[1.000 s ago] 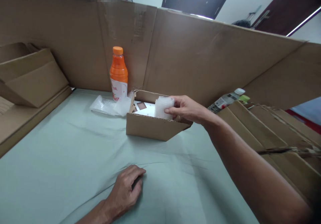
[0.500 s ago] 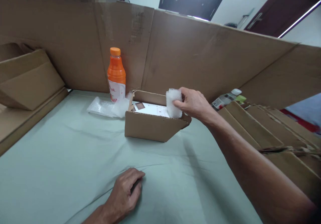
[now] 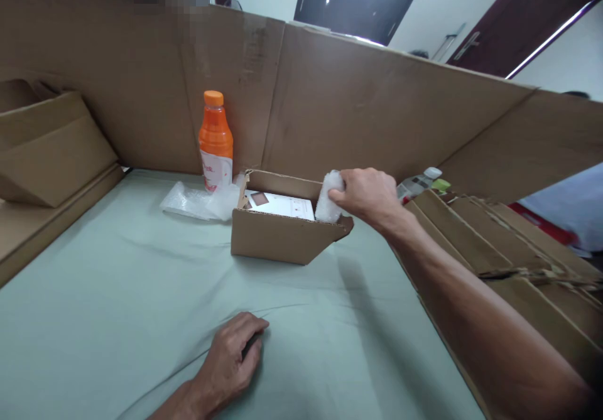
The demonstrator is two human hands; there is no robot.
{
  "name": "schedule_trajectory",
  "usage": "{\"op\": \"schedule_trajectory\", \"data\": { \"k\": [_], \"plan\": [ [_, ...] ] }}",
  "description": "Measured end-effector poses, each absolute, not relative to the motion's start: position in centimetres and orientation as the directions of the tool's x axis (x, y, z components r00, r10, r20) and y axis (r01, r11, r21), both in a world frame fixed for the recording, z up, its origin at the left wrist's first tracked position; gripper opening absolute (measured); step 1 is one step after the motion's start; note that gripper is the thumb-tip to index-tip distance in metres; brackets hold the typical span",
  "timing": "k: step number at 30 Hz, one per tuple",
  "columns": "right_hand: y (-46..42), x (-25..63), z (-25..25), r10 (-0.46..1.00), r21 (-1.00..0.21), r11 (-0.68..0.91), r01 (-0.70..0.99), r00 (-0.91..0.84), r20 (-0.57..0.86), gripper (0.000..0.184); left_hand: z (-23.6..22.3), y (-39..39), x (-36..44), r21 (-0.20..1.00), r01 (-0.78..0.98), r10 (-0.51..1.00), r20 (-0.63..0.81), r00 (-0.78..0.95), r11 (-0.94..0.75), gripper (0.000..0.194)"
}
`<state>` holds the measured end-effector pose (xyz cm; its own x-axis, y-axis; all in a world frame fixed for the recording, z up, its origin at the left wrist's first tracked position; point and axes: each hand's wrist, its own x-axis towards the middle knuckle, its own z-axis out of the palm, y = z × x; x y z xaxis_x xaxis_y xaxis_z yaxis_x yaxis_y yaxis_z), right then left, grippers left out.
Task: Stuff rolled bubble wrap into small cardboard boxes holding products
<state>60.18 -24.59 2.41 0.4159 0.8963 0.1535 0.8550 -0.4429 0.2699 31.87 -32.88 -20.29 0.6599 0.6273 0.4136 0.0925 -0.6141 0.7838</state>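
Right hand (image 3: 370, 191) grips bubble wrap (image 3: 328, 199) at carton's (image 3: 268, 238) 3 o'clock end (white box (image 3: 285, 207) inside). Left hand (image 3: 233, 354) lies on cloth (image 3: 141, 294), 7 o'clock, loosely open.

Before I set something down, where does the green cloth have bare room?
The widest bare patch of green cloth lies between the left hand, the open box and the cardboard at left. Another lies between the left hand and right forearm. Farther back is crowded: bottle, bubble wrap and box sit close together, the right hand holding a white bundle.
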Motion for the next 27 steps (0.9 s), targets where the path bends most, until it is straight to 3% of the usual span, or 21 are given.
{"op": "schedule_trajectory", "data": {
  "k": [5, 13, 21, 27],
  "plan": [
    [-24.0, 58.9, 0.8, 0.925, 0.317, -0.38, 0.869, 0.361, 0.119, 0.031, -20.5, -32.8, 31.8, 0.778, 0.116, 0.629, 0.4, 0.667, -0.618, 0.026],
    [-25.5, 59.9, 2.1, 0.937, 0.261, -0.335, 0.905, 0.348, -0.003, 0.032, -20.3, -32.8, 31.8, 0.777, 0.09, 0.625, 0.426, 0.654, -0.623, 0.027],
    [-26.3, 57.4, 2.4, 0.949, 0.4, -0.312, 0.862, 0.296, 0.104, 0.032, -20.6, -32.8, 31.8, 0.767, 0.094, 0.614, 0.426, 0.665, -0.635, 0.028],
    [-24.6, 58.3, 1.4, 0.944, 0.29, -0.276, 0.916, 0.316, -0.098, 0.031, -20.5, -32.8, 31.9, 0.761, 0.088, 0.611, 0.44, 0.658, -0.642, 0.026]
  ]
}}
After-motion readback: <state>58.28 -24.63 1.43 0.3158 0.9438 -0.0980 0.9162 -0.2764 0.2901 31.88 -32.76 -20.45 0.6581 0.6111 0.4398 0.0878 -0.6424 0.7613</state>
